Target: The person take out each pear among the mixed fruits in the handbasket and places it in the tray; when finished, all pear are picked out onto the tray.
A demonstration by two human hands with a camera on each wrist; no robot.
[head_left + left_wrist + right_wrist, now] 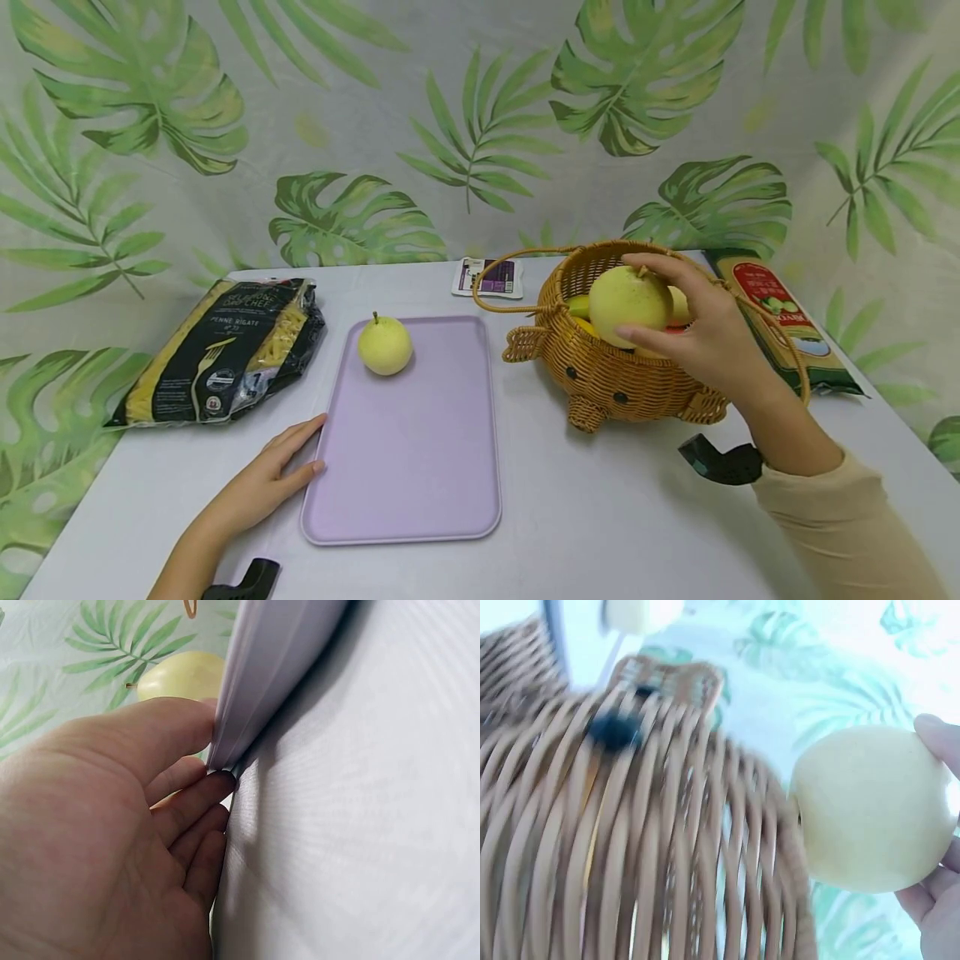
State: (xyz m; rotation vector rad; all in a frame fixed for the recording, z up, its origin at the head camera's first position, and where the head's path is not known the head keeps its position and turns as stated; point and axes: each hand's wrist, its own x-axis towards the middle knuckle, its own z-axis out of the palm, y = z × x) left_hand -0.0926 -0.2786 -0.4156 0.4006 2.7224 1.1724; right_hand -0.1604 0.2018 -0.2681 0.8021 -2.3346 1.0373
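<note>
My right hand (701,321) grips a round yellow pear (630,307) by its sides, thumb on the near side, at the mouth of the wicker basket (622,387). The right wrist view has this pear (877,810) at the basket's rim. A second pear (385,345), stem up, sits at the far left of the lilac tray (405,450). My left hand (258,479) rests at the tray's left edge with extended fingers. In the left wrist view, the thumb and fingertips of that hand (135,795) touch the tray's rim (259,682).
More fruit lies inside the basket, partly hidden by the held pear. The basket's looped handle (517,252) leans out to the left. A penne bag (225,354) lies left of the tray, a small white-purple packet (487,277) behind it, and a green-brown bag (787,317) behind the basket.
</note>
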